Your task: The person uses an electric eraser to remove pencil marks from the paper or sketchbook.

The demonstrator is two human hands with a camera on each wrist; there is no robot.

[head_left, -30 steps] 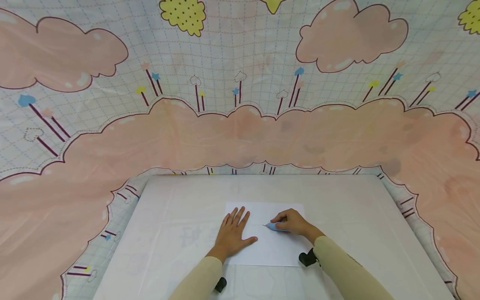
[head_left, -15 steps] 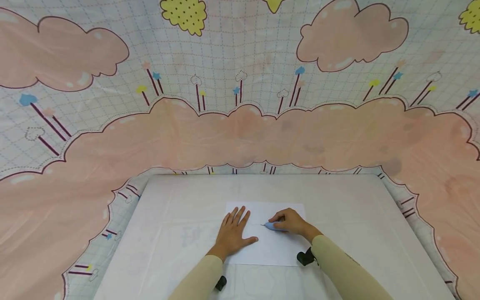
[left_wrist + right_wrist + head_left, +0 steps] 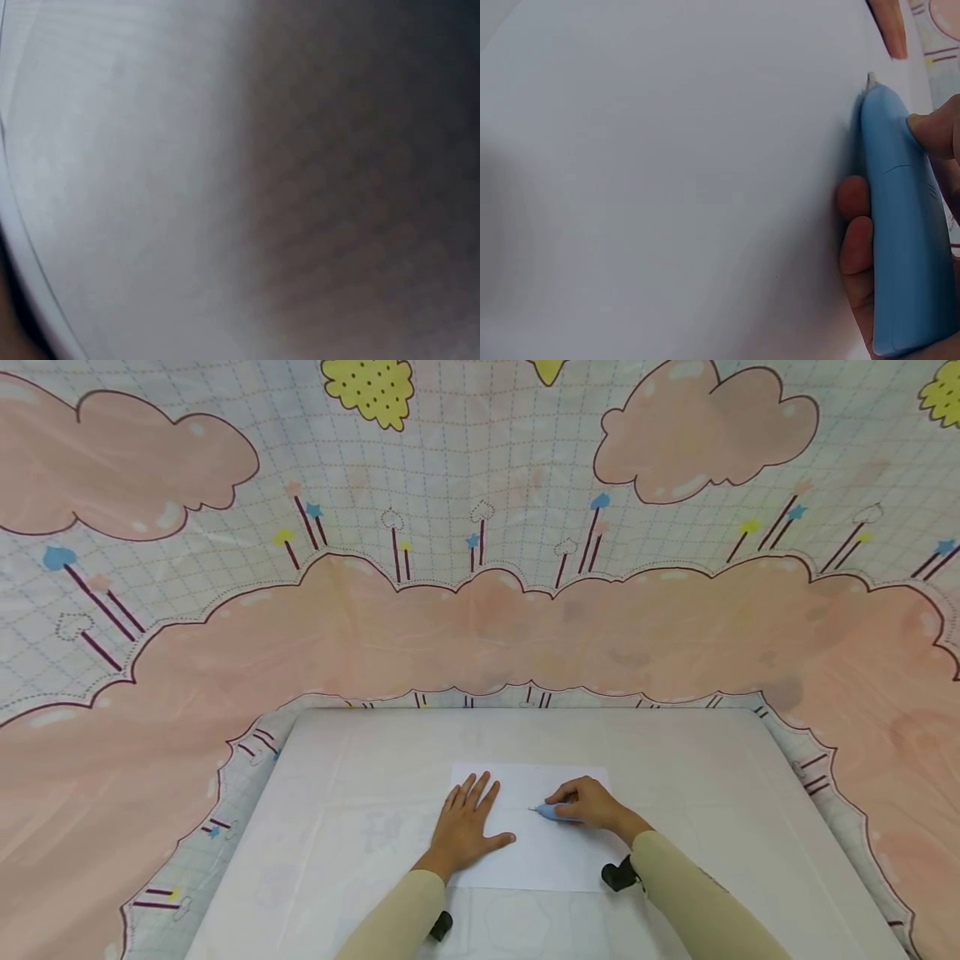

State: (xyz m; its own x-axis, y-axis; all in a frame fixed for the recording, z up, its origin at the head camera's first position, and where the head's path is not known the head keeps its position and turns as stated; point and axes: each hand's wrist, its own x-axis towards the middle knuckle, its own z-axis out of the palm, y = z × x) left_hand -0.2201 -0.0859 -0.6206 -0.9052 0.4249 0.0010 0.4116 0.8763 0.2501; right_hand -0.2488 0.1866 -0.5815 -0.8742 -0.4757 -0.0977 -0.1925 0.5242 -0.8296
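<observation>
A white sheet of paper [image 3: 555, 860] lies on the table, with my left hand [image 3: 463, 831] spread flat on its left part. In my right hand [image 3: 592, 803] is a thick, rounded light-blue pen-shaped tool [image 3: 907, 247], its narrow metal-looking tip pointing left, close over the middle of the sheet. The right wrist view shows fingers curled under the tool's body and a fingertip [image 3: 930, 131] against its other side. A finger of the left hand [image 3: 889, 26] shows at the top of that view. The left wrist view is mostly blurred white and dark surface.
The white table [image 3: 337, 760] extends around the sheet, with faint marks [image 3: 382, 831] on its left side. A patterned cloth [image 3: 480, 635] hangs behind it and along both sides. Black wrist cameras [image 3: 619, 874] sit below both hands.
My right hand with the blue tool has shifted slightly left, then back right across the paper. The left hand has stayed in place.
</observation>
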